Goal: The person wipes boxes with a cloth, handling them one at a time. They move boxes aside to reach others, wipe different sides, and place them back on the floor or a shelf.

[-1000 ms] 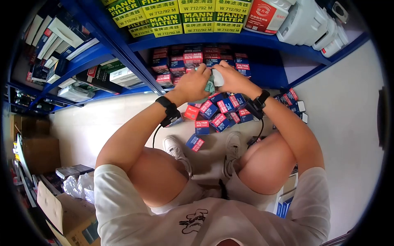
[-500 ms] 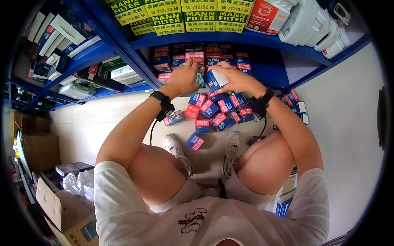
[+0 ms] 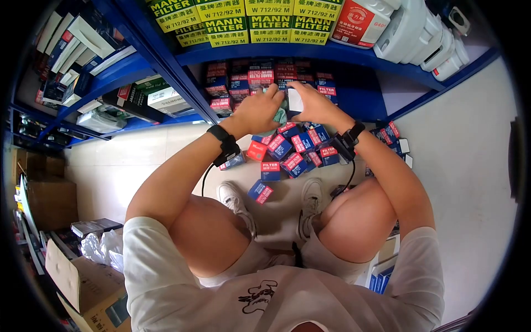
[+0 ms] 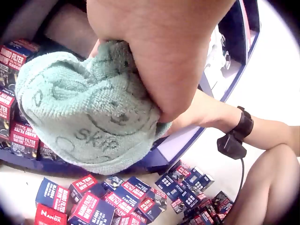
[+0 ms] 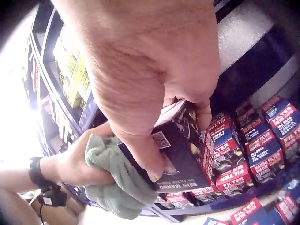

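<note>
My left hand (image 3: 258, 113) grips a pale green terry cloth (image 4: 89, 115), which hangs in loose folds with dark printed letters on it. In my right hand (image 3: 319, 107) is a blue and red oil filter box (image 5: 185, 161), thumb on its dark blue face and fingers round the other side. Its white end faces back toward me in the head view. The cloth lies right beside the box, with both hands close together before the low shelf. Below them, several blue and red filter boxes (image 3: 295, 164) lie piled loosely on the floor.
Filter boxes (image 3: 261, 77) stand in rows on the blue bottom shelf (image 3: 358, 91). Yellow filter boxes (image 3: 268, 29) and white jugs (image 3: 406, 33) line the shelf above. More boxes (image 3: 390, 133) lie at the right, near my foot. An open carton (image 3: 91, 282) stands behind left.
The filter box has turned in my right hand: half a second ago its blue side showed, now its white end does. My left hand with the cloth has moved right, up against the box.
</note>
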`<move>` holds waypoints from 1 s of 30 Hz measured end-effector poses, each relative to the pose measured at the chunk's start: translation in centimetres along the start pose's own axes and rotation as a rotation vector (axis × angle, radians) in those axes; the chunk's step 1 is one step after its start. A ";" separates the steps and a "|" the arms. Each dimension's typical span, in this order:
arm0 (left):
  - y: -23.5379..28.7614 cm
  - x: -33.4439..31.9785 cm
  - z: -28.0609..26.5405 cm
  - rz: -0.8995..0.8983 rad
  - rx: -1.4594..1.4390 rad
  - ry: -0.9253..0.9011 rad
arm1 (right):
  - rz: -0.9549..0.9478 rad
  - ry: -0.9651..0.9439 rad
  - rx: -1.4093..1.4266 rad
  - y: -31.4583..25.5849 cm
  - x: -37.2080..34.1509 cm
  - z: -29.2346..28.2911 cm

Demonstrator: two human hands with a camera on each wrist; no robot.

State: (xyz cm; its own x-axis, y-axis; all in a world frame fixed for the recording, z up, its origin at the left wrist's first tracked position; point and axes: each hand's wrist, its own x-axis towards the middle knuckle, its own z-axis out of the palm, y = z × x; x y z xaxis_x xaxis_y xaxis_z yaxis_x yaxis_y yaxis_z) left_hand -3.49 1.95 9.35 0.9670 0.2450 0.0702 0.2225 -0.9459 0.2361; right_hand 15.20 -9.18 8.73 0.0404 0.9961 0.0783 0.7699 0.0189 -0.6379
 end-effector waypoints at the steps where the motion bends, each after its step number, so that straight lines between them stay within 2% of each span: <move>1: 0.0 0.0 -0.1 0.000 -0.003 0.000 | 0.002 -0.002 -0.001 0.4 0.2 0.5; 3: 0.0 0.0 -0.1 0.014 0.035 0.007 | -0.141 0.018 -0.087 1.2 0.5 1.1; 6: -0.8 -0.1 0.1 -0.049 0.012 0.006 | -0.193 -0.052 -0.115 0.6 0.8 1.2; 11: -1.3 -0.3 0.3 -0.067 0.070 0.038 | -0.193 -0.046 -0.098 0.1 1.0 1.9; 14: 0.6 0.0 -0.1 0.023 0.112 -0.002 | -0.139 -0.055 -0.122 1.7 0.8 2.2; 17: 1.5 0.2 -0.5 0.096 0.135 0.081 | -0.175 -0.024 -0.131 2.2 0.7 2.2; 21: 0.1 0.7 -0.2 0.046 0.148 0.071 | -0.118 -0.081 -0.146 0.7 0.7 1.2; 24: -0.8 0.4 0.4 -0.042 0.147 0.052 | -0.132 -0.046 -0.033 -0.4 0.3 0.8; 28: -0.1 0.0 -0.1 0.015 0.120 0.047 | -0.082 -0.032 -0.023 0.0 0.5 0.6; 30: 0.1 -0.2 0.0 0.122 0.058 0.103 | -0.099 -0.041 -0.030 0.4 0.6 0.5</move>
State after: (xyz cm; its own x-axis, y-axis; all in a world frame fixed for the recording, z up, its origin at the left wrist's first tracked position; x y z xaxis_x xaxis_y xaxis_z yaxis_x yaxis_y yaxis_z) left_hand -3.66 1.77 9.35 0.9700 0.1455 0.1945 0.1142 -0.9799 0.1633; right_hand 15.17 -8.53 8.16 -0.0628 0.9922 0.1077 0.7879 0.1156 -0.6049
